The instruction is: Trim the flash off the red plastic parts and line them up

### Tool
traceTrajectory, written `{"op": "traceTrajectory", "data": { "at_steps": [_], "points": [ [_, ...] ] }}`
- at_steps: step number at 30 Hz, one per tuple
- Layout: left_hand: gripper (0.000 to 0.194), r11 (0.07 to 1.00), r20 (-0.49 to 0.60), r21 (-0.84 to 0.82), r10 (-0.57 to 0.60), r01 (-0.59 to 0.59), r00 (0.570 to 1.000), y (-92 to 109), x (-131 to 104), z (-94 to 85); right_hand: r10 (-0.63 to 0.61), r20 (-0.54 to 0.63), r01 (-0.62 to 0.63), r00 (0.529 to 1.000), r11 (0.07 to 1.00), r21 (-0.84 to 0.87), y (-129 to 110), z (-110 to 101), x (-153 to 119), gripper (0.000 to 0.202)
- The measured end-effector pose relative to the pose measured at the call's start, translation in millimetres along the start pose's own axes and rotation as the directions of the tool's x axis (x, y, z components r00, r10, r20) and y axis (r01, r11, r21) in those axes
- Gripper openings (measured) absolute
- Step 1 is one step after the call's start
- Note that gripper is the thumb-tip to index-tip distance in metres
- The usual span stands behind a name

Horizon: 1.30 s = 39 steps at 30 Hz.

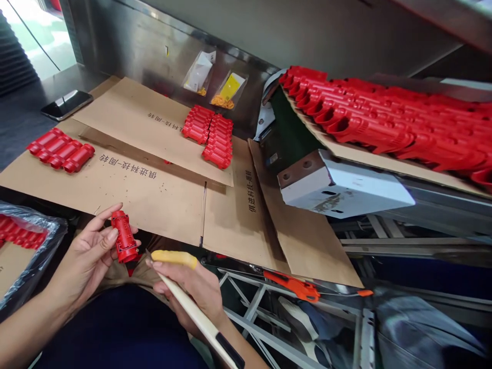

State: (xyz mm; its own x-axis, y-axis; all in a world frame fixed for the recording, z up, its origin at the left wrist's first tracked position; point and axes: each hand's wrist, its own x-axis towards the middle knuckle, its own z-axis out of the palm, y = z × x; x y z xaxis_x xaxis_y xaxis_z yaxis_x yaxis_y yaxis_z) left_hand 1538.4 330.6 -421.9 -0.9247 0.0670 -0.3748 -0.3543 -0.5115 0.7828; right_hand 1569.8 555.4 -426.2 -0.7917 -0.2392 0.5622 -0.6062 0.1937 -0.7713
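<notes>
Between the thumb and fingers of my left hand [92, 246] is a red plastic cylindrical part [123, 237], held nearly upright with cutouts along its side. My right hand [196, 287] is closed around a knife with a long cream handle [192, 310] and a black end. A yellow finger cot [175, 258] covers my right index finger. The small dark blade tip points at the lower end of the red part, a short gap away. Both hands are above my lap, at the near edge of the cardboard [172, 215].
Red parts lie in groups on the cardboard, at left [61, 151] and centre [209, 133]. A board stacked with red parts [369, 123] rises at right. A phone [67, 105] lies back left. An orange-handled tool [294, 286] sits at the front edge. A plastic-lined bin [46, 256] stands left.
</notes>
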Motion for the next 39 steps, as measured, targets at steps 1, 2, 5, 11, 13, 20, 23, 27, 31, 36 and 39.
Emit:
{"op": "traceTrajectory", "data": {
  "at_steps": [1,2,5,11,13,20,23,27,31,36,39],
  "points": [
    [0.063,1.0,0.014,-0.001,-0.006,0.006,1.0,-1,0,-1.4,-0.019,-0.006,0.019,1.0,0.999,0.042,-1,1,0,0.038],
    [0.058,1.0,0.025,-0.002,-0.007,0.007,1.0,-2,1,-1.8,-0.027,-0.009,0.028,1.0,0.996,0.082,0,3,-1,0.041],
    [0.049,1.0,0.047,-0.01,-0.013,0.014,0.999,-5,1,0.0,0.011,-0.031,-0.005,0.999,0.986,0.168,3,11,-1,0.04],
    [0.049,1.0,0.07,0.0,-0.019,0.019,0.997,-6,2,1.6,0.047,0.002,-0.046,0.999,0.983,0.176,10,15,1,0.025],
    [0.049,1.0,0.071,0.003,-0.025,0.025,0.997,-7,1,1.4,0.045,-0.003,-0.044,0.999,0.984,0.173,9,14,2,0.021],
    [0.045,0.999,0.062,-0.002,-0.044,0.044,0.997,-8,2,1.1,0.095,0.003,-0.094,0.995,0.98,0.173,7,13,3,0.02],
    [0.045,0.998,0.064,-0.002,-0.056,0.056,0.996,-7,2,0.1,0.106,-0.006,-0.104,0.994,0.983,0.154,7,12,1,0.02],
    [0.045,0.998,0.087,0.01,-0.059,0.058,0.994,-7,3,0.4,0.081,-0.002,-0.079,0.997,0.982,0.171,6,10,0,0.022],
    [0.045,0.998,0.082,0.0,-0.07,0.07,0.994,-8,2,1.8,0.084,0.028,-0.088,0.996,0.981,0.174,5,7,4,0.02],
    [0.051,0.997,0.053,0.022,-0.069,0.068,0.996,-8,3,3.6,0.011,0.08,-0.015,0.997,0.999,0.045,9,5,9,0.015],
    [0.057,0.997,0.031,0.029,-0.078,0.077,0.996,-7,4,4.5,-0.123,0.139,0.135,0.983,0.988,-0.079,13,7,7,0.024]
  ]
}}
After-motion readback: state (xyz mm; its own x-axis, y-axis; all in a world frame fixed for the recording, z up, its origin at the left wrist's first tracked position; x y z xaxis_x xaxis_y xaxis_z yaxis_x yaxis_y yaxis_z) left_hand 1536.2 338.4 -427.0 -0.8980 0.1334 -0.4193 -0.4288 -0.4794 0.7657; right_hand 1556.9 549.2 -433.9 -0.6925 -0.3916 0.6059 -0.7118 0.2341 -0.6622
